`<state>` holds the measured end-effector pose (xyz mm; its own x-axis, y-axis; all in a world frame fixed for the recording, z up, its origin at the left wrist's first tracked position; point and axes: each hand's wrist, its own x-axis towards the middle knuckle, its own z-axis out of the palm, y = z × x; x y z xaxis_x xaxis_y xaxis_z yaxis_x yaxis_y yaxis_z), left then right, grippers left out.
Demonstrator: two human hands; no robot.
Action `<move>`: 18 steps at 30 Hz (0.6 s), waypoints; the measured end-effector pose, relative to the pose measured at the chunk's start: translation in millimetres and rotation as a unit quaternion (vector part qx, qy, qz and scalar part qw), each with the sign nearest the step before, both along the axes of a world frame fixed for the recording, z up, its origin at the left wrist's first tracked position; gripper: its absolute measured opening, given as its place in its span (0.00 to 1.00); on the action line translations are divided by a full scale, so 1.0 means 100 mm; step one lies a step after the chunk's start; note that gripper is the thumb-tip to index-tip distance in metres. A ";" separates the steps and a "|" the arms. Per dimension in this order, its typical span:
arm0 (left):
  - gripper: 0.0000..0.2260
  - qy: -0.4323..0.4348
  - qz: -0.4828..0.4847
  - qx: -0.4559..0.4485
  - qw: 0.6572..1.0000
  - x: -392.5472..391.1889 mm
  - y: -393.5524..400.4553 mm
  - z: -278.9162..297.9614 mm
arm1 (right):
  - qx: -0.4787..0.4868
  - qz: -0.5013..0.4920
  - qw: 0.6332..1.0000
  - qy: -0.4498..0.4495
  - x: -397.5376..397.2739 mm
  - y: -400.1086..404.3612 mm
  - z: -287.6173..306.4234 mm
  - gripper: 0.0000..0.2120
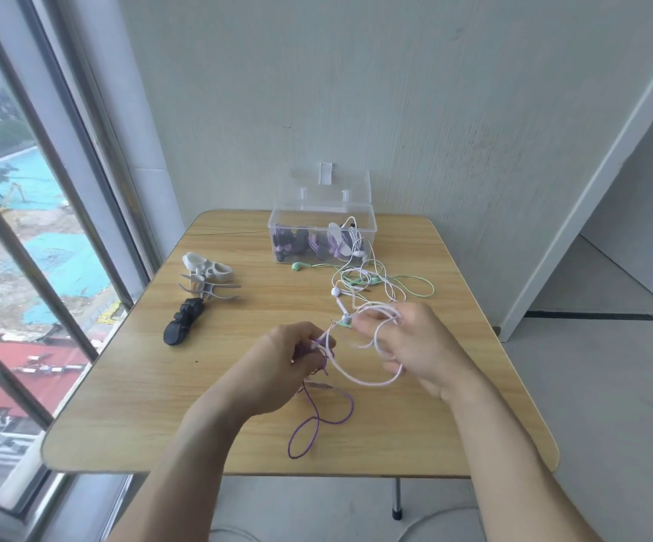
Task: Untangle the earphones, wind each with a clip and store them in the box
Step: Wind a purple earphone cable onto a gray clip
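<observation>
In the head view, at frame centre, the left hand (285, 359) is pinching the purple cord (319, 420) while the right hand (414, 346) is curling its fingers through pale pink cord (360, 379) loops, probably separating them. The box (321, 238) is waiting open at upper centre, with clips (206, 281) lying at its left for winding.

Clear plastic box (319, 228), wood-grain table (184, 389)
</observation>
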<state>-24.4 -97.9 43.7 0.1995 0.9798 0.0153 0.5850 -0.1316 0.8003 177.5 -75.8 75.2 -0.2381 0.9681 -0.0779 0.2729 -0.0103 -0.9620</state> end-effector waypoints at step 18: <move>0.17 -0.045 0.104 0.183 0.976 0.18 0.01 0.11 | -0.033 -0.028 0.991 0.125 0.15 0.03 0.13 0.09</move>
<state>-6.2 -96.5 54.6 -0.0215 0.9243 0.3811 0.5593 -0.3049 0.7709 192.3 -72.5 87.8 -0.2036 0.9752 -0.0873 0.0236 -0.0843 -0.9962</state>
